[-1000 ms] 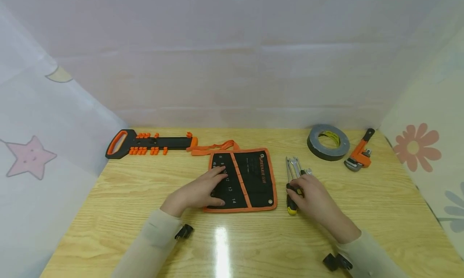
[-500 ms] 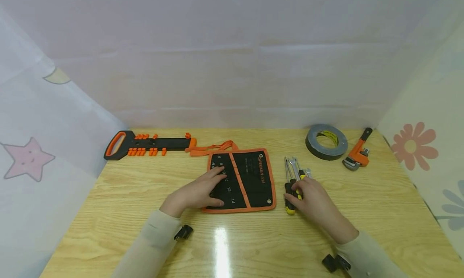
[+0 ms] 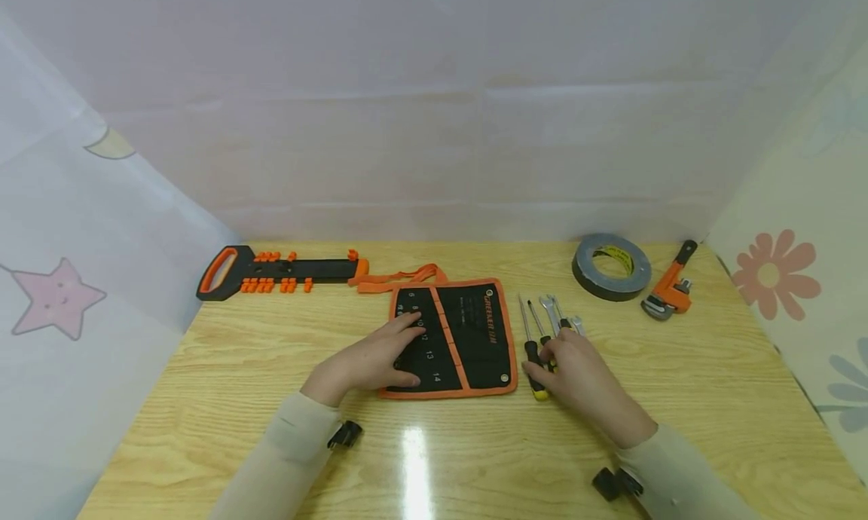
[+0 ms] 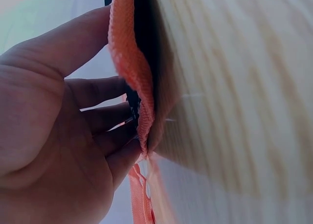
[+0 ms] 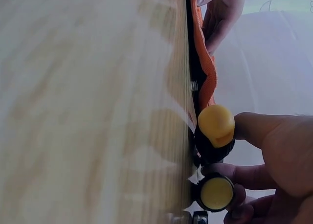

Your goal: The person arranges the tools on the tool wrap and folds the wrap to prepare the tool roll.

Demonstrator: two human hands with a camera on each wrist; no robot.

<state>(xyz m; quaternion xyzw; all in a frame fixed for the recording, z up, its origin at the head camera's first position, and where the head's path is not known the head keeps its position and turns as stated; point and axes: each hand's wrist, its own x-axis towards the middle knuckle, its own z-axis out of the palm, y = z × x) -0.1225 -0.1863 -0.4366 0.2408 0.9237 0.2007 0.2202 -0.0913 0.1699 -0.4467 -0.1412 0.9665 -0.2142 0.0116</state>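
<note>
My left hand point(image 3: 366, 360) rests flat with spread fingers on a black tool roll point(image 3: 480, 331) with orange trim and numbered pockets. In the left wrist view its fingers point(image 4: 100, 91) lie over the roll's orange edge point(image 4: 128, 57). Just right of the roll, my right hand point(image 3: 583, 377) pinches a black-and-yellow screwdriver point(image 3: 532, 358) between thumb and index finger. That screwdriver's yellow handle end point(image 5: 216, 125) shows in the right wrist view, with a second screwdriver point(image 5: 216, 193) beside it. Under and beyond the right fingers lie a wrench point(image 3: 548, 307) and a smaller wrench point(image 3: 578, 324), partly hidden.
A black-and-orange rack with clips point(image 3: 305, 270) lies at the back left, near the roll's orange strap point(image 3: 407, 276). At the back right are a roll of grey tape point(image 3: 588, 267) and an orange pipe wrench point(image 3: 667, 298). Fabric walls enclose the wooden table point(image 3: 271, 331).
The right hand has shifted slightly left, bringing the nearest screwdriver closer to the tool roll and apart from the second one. The left hand has stayed in place.
</note>
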